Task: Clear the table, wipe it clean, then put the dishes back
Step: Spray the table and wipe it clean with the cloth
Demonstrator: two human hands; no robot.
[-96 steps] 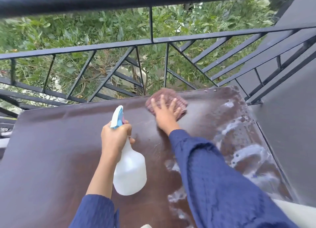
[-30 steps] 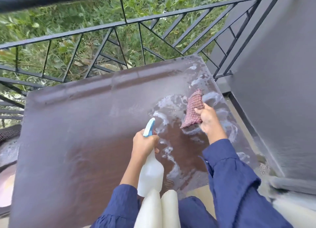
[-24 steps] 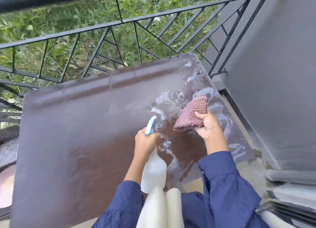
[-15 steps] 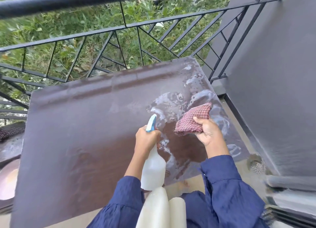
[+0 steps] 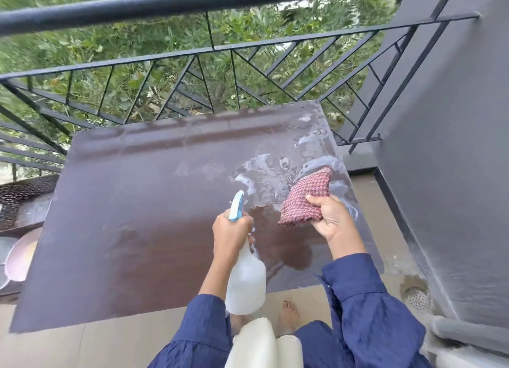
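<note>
the left hand (image 5: 230, 234) at the frame's centre had its fingers curled round the neck of the bottle (image 5: 245, 283). the right hand (image 5: 329, 220) pinched the folded cloth (image 5: 304, 199) (thumb on top) over the wet, soapy right part of the table (image 5: 124, 216).

Surface (image 5: 124, 229): smooth dark-brown top, dull and hazy at left, glossy and wet with soapy foam at right. Cloth (image 5: 305, 199): coarse woven fabric in a red-and-white check. Spray bottle (image 5: 245, 287): smooth translucent white plastic, with a light-blue plastic trigger head (image 5: 236, 206). Railing (image 5: 192, 1): black-painted metal, matt, faintly grainy. Wall (image 5: 454, 174): grey paint over rough, matt plaster. Sleeves (image 5: 366, 312): dark-blue cloth, finely textured, matt.
</note>
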